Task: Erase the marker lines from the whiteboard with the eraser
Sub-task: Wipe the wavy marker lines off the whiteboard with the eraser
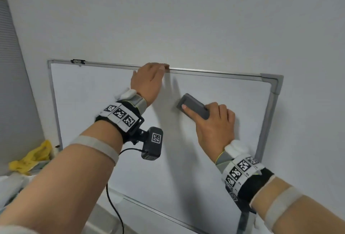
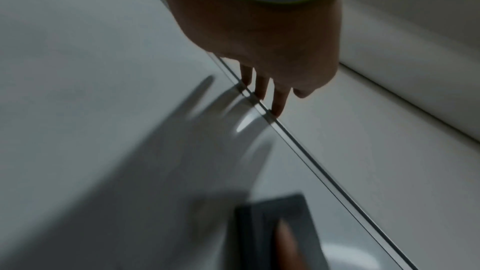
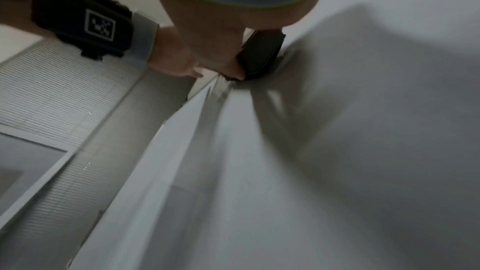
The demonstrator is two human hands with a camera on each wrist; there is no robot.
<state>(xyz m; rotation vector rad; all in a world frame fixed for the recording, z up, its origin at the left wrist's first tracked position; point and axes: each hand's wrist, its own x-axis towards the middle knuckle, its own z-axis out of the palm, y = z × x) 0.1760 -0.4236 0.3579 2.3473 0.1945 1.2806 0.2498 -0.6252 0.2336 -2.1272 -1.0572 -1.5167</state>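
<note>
A whiteboard in a grey metal frame leans against the wall, and I see no marker lines on its surface. My right hand grips a dark grey eraser and presses it flat on the board's upper right part, with the index finger lying along its back. My left hand rests flat on the board at the top middle, its fingertips touching the top frame rail. The left wrist view shows the eraser blurred below that hand. In the right wrist view the eraser sits under my thumb.
A small black clip sits on the top rail near the left corner. A yellow plastic bag lies left of the board's lower edge. Window blinds stand at the far left. A black cable hangs from my left wrist camera.
</note>
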